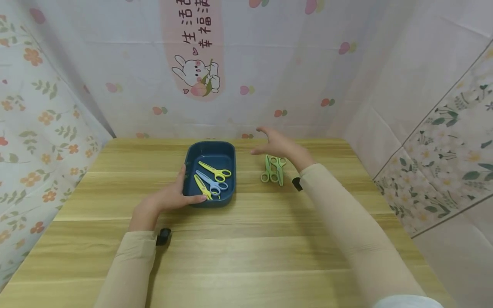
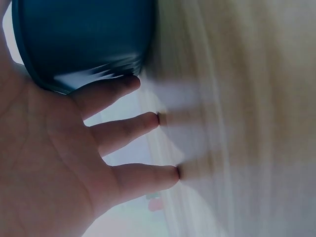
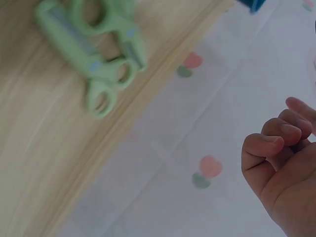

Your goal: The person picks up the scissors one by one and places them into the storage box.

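Observation:
My left hand [image 1: 174, 196] rests against the near left corner of a dark blue tray [image 1: 233, 188], thumb along its near rim. In the left wrist view its fingers [image 2: 140, 177] are straight, one touching the wall of the tray. Yellow scissors [image 1: 212, 170], light blue scissors [image 1: 208, 179] and a second pair of yellow scissors [image 1: 202, 187] lie inside. My right hand [image 1: 280, 144] hovers just beyond two pairs of green scissors [image 1: 268, 175], thumb and index finger spread, the others curled, holding nothing. The green scissors lie side by side on the table, pointing opposite ways.
The wooden table [image 1: 246, 252] ends at the back against a printed cloth [image 1: 292, 77]. Floral cloths [image 1: 38, 141] hang at the left and right sides. A black wrist band piece [image 1: 163, 236] shows below the left hand.

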A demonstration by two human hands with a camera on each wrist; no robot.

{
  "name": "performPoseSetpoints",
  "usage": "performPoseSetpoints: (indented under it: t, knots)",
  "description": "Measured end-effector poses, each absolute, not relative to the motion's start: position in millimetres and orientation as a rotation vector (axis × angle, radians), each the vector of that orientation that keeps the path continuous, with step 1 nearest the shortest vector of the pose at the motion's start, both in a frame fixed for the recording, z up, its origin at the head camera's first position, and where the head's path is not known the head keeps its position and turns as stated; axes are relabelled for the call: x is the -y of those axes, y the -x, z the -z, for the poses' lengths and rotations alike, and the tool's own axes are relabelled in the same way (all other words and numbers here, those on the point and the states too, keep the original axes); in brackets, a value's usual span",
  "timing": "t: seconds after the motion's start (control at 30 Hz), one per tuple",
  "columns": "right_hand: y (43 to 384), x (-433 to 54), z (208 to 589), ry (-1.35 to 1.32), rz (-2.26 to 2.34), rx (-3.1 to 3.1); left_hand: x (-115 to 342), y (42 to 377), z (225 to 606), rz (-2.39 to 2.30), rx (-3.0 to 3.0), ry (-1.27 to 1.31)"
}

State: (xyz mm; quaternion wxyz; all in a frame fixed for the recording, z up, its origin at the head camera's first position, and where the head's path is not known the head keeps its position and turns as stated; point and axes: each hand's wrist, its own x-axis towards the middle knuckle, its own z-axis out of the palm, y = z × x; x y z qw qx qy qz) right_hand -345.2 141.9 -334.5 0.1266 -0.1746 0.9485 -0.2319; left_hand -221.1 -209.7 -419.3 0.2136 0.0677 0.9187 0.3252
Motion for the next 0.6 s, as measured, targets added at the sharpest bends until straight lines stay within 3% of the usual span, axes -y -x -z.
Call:
performPoseSetpoints:
  t: [0.4, 0.6]
  knots:
    - [336, -201, 373, 0.56, 0.409, -2.769, 198, 196, 423, -0.909, -2.549, -0.184]
    - [326, -221, 397, 0.433, 0.422, -2.743, 196, 195, 424, -0.907, -2.543, -0.189]
